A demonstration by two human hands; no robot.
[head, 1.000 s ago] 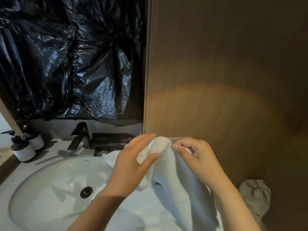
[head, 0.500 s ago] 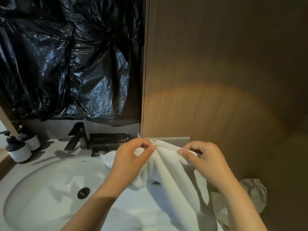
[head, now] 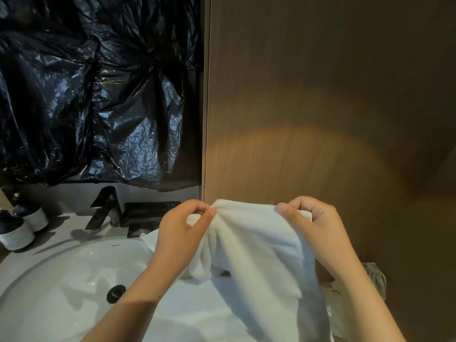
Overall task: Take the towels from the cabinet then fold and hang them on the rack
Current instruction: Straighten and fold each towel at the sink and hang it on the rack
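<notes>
A white towel (head: 256, 255) hangs in front of me over the right part of the sink, its lower end running out of view at the bottom. My left hand (head: 182, 230) pinches its upper edge on the left between thumb and fingers. My right hand (head: 313, 223) grips the same edge further right, fingers curled over the cloth. The edge is stretched between the two hands, just before the brown wooden cabinet panel (head: 320, 107). No rack is in view.
A white oval sink (head: 61, 287) with a dark drain lies below left. Behind it stand a black faucet (head: 104, 206), a dark tray (head: 150, 213) and two pump bottles (head: 22, 225). Black plastic sheeting (head: 93, 95) covers the wall. Grey cloth (head: 375, 277) lies low right.
My left hand went from open fingers on the towel to a pinch on its edge. The two hands have drawn apart, spreading the top edge wider.
</notes>
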